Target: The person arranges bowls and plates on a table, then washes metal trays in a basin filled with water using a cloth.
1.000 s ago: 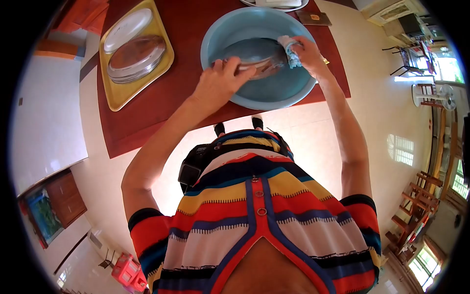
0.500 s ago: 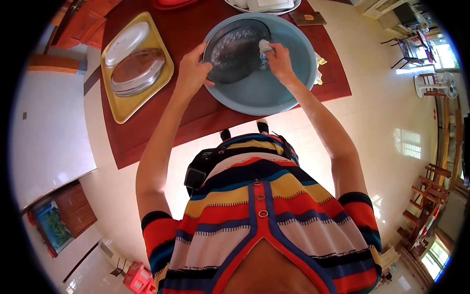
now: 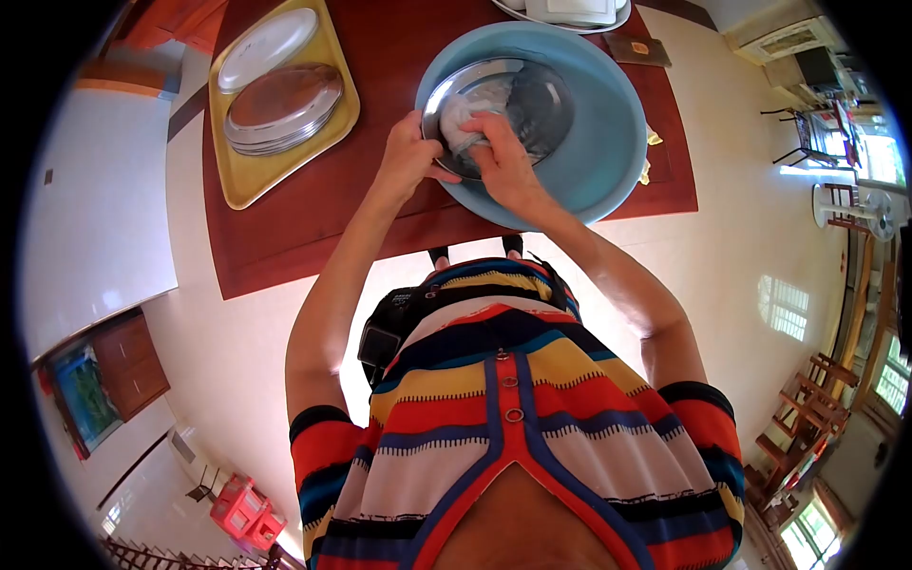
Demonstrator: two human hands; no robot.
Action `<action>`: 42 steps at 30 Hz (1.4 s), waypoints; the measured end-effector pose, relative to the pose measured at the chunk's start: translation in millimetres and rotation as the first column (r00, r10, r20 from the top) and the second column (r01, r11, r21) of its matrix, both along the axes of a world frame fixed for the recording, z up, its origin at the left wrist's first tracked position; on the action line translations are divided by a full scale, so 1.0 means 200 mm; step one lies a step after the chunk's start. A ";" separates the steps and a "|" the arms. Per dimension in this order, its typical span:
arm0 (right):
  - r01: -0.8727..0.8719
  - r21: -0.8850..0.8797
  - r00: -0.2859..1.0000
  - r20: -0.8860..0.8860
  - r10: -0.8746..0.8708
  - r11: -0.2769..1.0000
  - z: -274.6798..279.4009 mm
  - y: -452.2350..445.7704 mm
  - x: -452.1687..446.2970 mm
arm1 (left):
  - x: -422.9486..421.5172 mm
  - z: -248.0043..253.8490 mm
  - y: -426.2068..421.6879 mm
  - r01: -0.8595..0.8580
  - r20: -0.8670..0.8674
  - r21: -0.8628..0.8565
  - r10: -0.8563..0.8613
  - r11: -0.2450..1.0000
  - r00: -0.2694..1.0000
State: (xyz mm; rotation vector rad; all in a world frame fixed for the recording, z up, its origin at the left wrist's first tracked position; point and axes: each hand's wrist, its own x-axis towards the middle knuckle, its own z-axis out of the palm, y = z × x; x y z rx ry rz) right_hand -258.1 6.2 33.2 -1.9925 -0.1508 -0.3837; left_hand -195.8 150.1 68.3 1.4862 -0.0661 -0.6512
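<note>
My left hand (image 3: 410, 160) grips the near left rim of a shiny oval metal plate (image 3: 549, 106), thumb on top. The plate is held inside a blue-grey plastic basin (image 3: 608, 152); I cannot tell whether it touches the bottom. My right hand (image 3: 503, 160) is closed on a wet pale cloth (image 3: 462, 116) and presses it onto the plate's left side. Part of the cloth is hidden under the fingers. Left of the basin, a yellow tray (image 3: 234, 185) bears a stack of oval metal plates (image 3: 285, 106) and a separate pale oval plate (image 3: 269, 49).
The basin and tray stand on a dark red wooden table (image 3: 285, 242). Behind the basin are white dishes (image 3: 575, 11) and a flat brown object (image 3: 636, 49). A yellowish crumpled item (image 3: 652, 138) lies at the basin's right. A standing fan (image 3: 869, 211) is far right.
My right hand has moved left with the cloth, from the plate's right part to its left part. The plate has tilted, and its inner face looks brighter. The whole view has shifted slightly.
</note>
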 end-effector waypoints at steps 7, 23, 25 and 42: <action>-0.013 -0.150 0.984 0.176 0.040 0.989 -0.11 0.01 0.19 | 0.01 -0.05 0.01 0.014 0.073 0.034 -0.017 0.999 0.997; 0.163 -0.796 0.912 -0.103 -0.396 0.583 -0.23 -0.49 0.13 | -0.02 -0.04 -0.04 -0.087 0.091 0.061 0.081 0.994 0.993; 0.077 -0.661 0.981 -0.082 -0.173 0.747 -0.21 -0.51 0.04 | -0.02 -0.04 -0.05 -0.084 0.094 0.062 0.078 0.995 0.993; -0.059 -0.226 0.985 0.145 0.093 0.972 -0.04 0.02 0.14 | 0.04 -0.06 -0.04 -0.028 0.069 0.125 0.020 0.992 0.997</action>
